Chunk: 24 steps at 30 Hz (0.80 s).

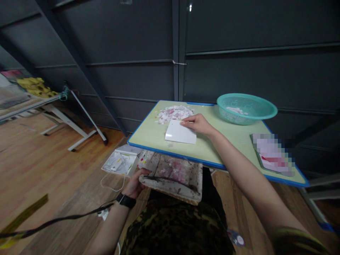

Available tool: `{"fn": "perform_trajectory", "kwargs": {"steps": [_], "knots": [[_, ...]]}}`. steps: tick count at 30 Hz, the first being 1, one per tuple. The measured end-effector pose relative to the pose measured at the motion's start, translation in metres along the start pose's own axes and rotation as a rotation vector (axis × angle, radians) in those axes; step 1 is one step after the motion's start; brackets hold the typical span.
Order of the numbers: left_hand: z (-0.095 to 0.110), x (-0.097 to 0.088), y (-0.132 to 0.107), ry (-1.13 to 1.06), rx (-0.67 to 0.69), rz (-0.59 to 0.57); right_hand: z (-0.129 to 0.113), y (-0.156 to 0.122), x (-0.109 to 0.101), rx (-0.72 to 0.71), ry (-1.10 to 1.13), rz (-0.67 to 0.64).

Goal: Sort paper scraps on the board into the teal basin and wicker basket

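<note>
My right hand (198, 124) rests on the far edge of a white card (181, 133) lying on the green table (154, 134), fingers pinched on the card's edge. Just beyond the card is a heap of small white and pink scraps (174, 113). My left hand (135, 184) grips the left rim of a shallow woven tray (172, 177) held below the table's front edge; the tray holds pink and white scraps. A black watch sits on my left wrist.
A teal plastic basket (247, 108) stands at the table's back right. A blurred packet (273, 156) lies at the right edge. On the wooden floor lies a white flat package (119, 163) with a cord. A folding table (39, 102) stands at the left.
</note>
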State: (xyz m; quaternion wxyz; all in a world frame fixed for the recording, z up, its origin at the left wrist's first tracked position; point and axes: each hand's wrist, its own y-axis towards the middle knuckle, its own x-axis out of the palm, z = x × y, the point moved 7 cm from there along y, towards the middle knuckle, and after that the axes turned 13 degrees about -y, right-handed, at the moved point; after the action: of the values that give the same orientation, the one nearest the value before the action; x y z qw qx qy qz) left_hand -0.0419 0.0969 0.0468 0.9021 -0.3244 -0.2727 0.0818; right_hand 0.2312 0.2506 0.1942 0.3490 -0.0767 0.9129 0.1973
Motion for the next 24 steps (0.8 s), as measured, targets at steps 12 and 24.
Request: {"fn": "perform_trajectory", "kwargs": {"steps": [12,24], "knots": [[0.005,0.002,0.001,-0.042,0.010,-0.029,-0.004,-0.006,0.004,0.022,0.034,-0.079],[0.014,0.011,-0.005,-0.049,0.069,-0.028,-0.001,-0.009,0.006,0.039,0.015,-0.101]]}}
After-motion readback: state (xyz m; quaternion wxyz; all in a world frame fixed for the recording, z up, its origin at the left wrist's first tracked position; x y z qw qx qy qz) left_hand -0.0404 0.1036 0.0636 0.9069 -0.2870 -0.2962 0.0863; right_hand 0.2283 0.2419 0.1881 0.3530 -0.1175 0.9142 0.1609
